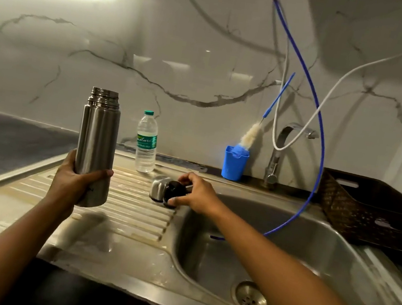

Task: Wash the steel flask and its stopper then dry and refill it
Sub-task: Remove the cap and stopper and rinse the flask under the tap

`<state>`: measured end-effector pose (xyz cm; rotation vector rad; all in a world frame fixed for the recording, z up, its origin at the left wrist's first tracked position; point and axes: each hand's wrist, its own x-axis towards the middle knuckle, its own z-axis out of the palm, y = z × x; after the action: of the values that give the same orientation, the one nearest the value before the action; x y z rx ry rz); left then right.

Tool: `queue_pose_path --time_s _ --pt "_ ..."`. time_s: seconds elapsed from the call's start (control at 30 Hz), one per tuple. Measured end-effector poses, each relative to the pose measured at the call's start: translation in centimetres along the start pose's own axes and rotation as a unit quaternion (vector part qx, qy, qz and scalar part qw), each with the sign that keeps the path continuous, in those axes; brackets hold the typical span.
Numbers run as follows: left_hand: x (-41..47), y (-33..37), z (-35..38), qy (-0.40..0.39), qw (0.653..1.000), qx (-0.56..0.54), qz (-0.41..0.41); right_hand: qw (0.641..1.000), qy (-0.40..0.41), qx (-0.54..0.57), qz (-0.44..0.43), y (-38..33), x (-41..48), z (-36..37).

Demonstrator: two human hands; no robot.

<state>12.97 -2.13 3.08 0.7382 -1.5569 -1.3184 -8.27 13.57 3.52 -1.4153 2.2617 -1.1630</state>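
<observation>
Backing flask [97, 140] and ribbed drainboard [136, 212], veined marble wall [212, 47].

Person's arms at the sink. The bare left forearm [7, 239] entered from the lower left corner of the frame, and the bare right forearm [281, 267] from the lower right. Both reached toward the centre. The left hand [75, 179], at centre left, was raised, thumb and fingers curled round the lower part of the upright steel flask [98, 135]. The right hand [198, 194], at mid-frame, lay palm down, thumb and curled fingers gripping the dark stopper [174, 193].
</observation>
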Motion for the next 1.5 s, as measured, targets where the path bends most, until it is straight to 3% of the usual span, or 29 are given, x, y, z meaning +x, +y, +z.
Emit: queue_pose_path --time_s 0.33,0.47,0.67,0.83,1.07,1.23,1.33,1.5 --pt "0.9 -0.6 -0.9 0.01 1.0 -0.004 0.006 0.996 0.032 -0.047 -0.063 -0.5 0.9 5.0" --pt "0.7 -0.5 -0.9 -0.002 1.0 -0.01 0.009 0.996 0.047 -0.003 -0.069 -0.7 0.5 4.9" --pt "-1.1 0.9 0.2 -0.044 0.998 -0.011 0.032 0.992 0.108 0.02 -0.056 -0.9 -1.7 0.1" --pt "-3.8 3.4 3.8 -0.099 0.994 0.004 0.053 0.975 0.147 0.154 -0.058 -2.9 -3.9 -6.2" --pt "-6.5 4.3 13.2 -0.214 0.974 -0.003 0.067 0.965 0.039 0.255 -0.054 -5.4 -6.0 -10.5" --pt "-7.9 4.6 18.9 -0.258 0.959 0.061 0.105 0.912 0.175 0.372 -0.015 -3.6 -6.0 -11.2" --pt "-8.4 4.2 20.6 -0.296 0.945 0.074 0.122 0.907 0.223 0.358 -0.012 -1.9 -6.2 -12.0" --pt "-7.4 1.9 19.9 -0.401 0.888 0.177 0.137 0.884 0.273 0.379 -0.017 0.0 -6.8 -14.3"
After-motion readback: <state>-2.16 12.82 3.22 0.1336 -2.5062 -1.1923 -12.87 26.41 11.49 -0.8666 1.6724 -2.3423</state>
